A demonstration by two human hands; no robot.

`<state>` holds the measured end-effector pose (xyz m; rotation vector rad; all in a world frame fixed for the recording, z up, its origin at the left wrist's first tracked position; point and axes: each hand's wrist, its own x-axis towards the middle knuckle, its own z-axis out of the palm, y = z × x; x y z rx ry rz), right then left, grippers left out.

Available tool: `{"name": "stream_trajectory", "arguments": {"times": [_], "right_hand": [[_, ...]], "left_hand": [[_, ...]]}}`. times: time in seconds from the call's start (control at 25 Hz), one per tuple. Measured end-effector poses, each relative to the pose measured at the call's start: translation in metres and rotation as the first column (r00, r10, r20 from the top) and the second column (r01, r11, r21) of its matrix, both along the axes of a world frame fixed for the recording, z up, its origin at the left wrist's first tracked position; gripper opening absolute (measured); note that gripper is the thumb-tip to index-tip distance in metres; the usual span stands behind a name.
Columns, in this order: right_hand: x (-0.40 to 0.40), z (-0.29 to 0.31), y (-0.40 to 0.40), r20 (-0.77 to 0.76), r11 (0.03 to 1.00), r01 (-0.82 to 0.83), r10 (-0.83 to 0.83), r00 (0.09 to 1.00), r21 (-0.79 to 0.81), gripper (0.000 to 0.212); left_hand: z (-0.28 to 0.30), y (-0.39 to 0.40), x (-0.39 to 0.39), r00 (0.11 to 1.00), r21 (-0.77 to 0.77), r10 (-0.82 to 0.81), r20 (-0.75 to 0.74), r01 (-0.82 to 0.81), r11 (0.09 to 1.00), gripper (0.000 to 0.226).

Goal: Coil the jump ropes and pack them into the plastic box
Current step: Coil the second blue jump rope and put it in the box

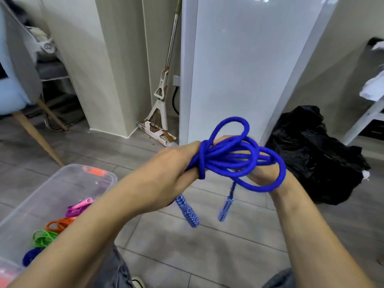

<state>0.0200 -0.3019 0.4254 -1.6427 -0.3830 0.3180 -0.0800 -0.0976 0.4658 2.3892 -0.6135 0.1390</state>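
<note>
— What do we have in our hands?

— We hold a blue jump rope [234, 157], bundled into several loops, up in the air between us and the white cabinet [245, 69]. Our left hand [166, 169] has its fingers curled round one end of the bundle, where a turn of rope wraps across the strands. Our right hand [264, 175] sits under the other end, mostly hidden by the loops; its fingers seem to curl round the strands, and one big loop hangs over the wrist.

— And the handles?

— Two blue patterned handles [188, 212] dangle below the bundle, above the grey tiled floor [207, 246]. The left one hangs just under our left hand, the other beneath the middle of the coil, the two apart from each other.

— Where is the box?

— The clear plastic box [62, 183] stands on the floor at our lower left, open, with an orange latch [94, 171] on its far rim. Inside we see coiled ropes lying side by side: a pink one [80, 207], an orange one [60, 223], a green one [42, 238] and a dark blue one [31, 255]. Our left forearm crosses in front of its near corner.

— Anything else around?

— A mop [161, 96] leans in the corner beside the cabinet, a crumpled black bag [315, 154] lies on the floor to the right, and a pale blue chair [14, 80] with wooden legs stands at the far left.
</note>
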Motion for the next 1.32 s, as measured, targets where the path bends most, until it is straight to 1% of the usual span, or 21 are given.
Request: {"name": "stream_trajectory", "arguments": {"times": [0.04,0.08,0.2,0.28,0.36,0.44,0.52,0.6,0.64,0.72,0.8,0.84,0.92,0.96,1.04,1.12,1.16,1.2,1.24,1.28,1.32], "right_hand": [[0.003,-0.011,0.008,-0.076,0.999,-0.030,0.032,0.997,0.035,0.015],[-0.003,-0.012,0.017,-0.060,0.997,-0.071,0.070,0.996,-0.014,0.015],[-0.015,-0.011,0.043,0.087,0.951,-0.127,0.158,0.984,-0.283,0.031],[-0.022,-0.006,0.051,0.183,0.862,-0.124,0.241,0.953,-0.491,0.030],[-0.029,0.002,0.051,0.220,0.711,-0.074,0.312,0.924,-0.700,0.028],[-0.040,0.010,0.052,0.247,0.606,-0.036,0.377,0.893,-0.794,0.028],[-0.055,0.023,0.054,0.310,0.556,0.001,0.461,0.831,-0.831,0.028],[-0.060,0.035,0.048,0.402,0.565,0.072,0.485,0.777,-0.822,0.026],[-0.057,0.041,0.042,0.449,0.584,0.122,0.456,0.769,-0.802,0.024],[-0.047,0.050,0.022,0.519,0.698,0.181,0.307,0.798,-0.693,0.020],[-0.039,0.053,0.001,0.486,0.835,0.162,0.139,0.863,-0.526,0.018],[-0.035,0.052,-0.006,0.440,0.884,0.121,0.102,0.892,-0.452,0.018],[-0.027,0.047,-0.017,0.338,0.939,0.002,0.123,0.933,-0.345,0.018],[-0.023,0.042,-0.019,0.278,0.952,-0.060,0.147,0.949,-0.299,0.017],[-0.013,0.030,-0.020,0.147,0.971,-0.151,0.179,0.973,-0.187,0.013],[-0.006,0.016,-0.014,0.054,0.978,-0.201,0.203,0.978,-0.052,0.012],[-0.005,0.010,-0.008,0.028,0.976,-0.218,0.219,0.975,-0.018,0.009],[-0.007,0.006,-0.001,0.005,0.974,-0.226,0.226,0.974,-0.036,0.010],[-0.009,0.003,0.006,-0.023,0.970,-0.222,0.220,0.975,-0.103,0.015],[-0.011,0.001,0.012,-0.052,0.960,-0.214,0.208,0.977,-0.179,0.022],[-0.013,-0.002,0.019,-0.078,0.948,-0.211,0.198,0.977,-0.240,0.026]], "left_hand": [[0.000,0.006,0.004,0.999,-0.073,0.044,0.013,-0.043,0.996,0.007],[-0.002,0.013,0.012,0.992,-0.094,0.125,0.030,-0.122,0.988,0.007],[-0.028,0.033,0.039,0.900,0.066,0.429,0.074,-0.434,0.899,0.004],[-0.048,0.038,0.052,0.831,0.160,0.555,0.050,-0.555,0.816,0.008],[-0.063,0.033,0.062,0.770,0.239,0.634,0.074,-0.631,0.738,0.008],[-0.069,0.025,0.068,0.729,0.346,0.669,0.142,-0.670,0.657,0.012],[-0.074,0.016,0.068,0.773,0.462,0.610,0.173,-0.611,0.643,0.016],[-0.077,0.004,0.062,0.884,0.548,0.453,0.113,-0.436,0.714,0.021],[-0.077,-0.004,0.056,0.935,0.573,0.347,0.068,-0.321,0.754,0.022],[-0.076,-0.018,0.040,0.991,0.571,0.125,0.056,-0.134,0.810,0.019],[-0.071,-0.026,0.024,0.990,0.459,-0.052,0.134,-0.016,0.888,0.018],[-0.068,-0.028,0.015,0.982,0.390,-0.108,0.156,0.040,0.920,0.019],[-0.059,-0.033,0.001,0.970,0.292,-0.184,0.159,0.132,0.947,0.020],[-0.052,-0.033,-0.005,0.971,0.235,-0.200,0.131,0.166,0.958,0.019],[-0.038,-0.033,-0.015,0.977,0.021,-0.211,-0.017,0.212,0.977,0.008],[-0.026,-0.028,-0.014,0.977,-0.214,-0.194,-0.091,0.171,0.962,0.011],[-0.022,-0.021,-0.009,0.979,-0.340,-0.168,-0.119,0.118,0.933,0.013],[-0.021,-0.013,-0.002,0.978,-0.443,-0.126,-0.169,0.038,0.896,0.013],[-0.023,-0.002,0.008,0.972,-0.494,-0.063,-0.228,-0.060,0.867,0.013],[-0.026,0.010,0.019,0.963,-0.479,0.021,-0.270,-0.154,0.864,0.012],[-0.033,0.021,0.030,0.949,-0.392,0.127,-0.289,-0.238,0.889,0.013]]}}
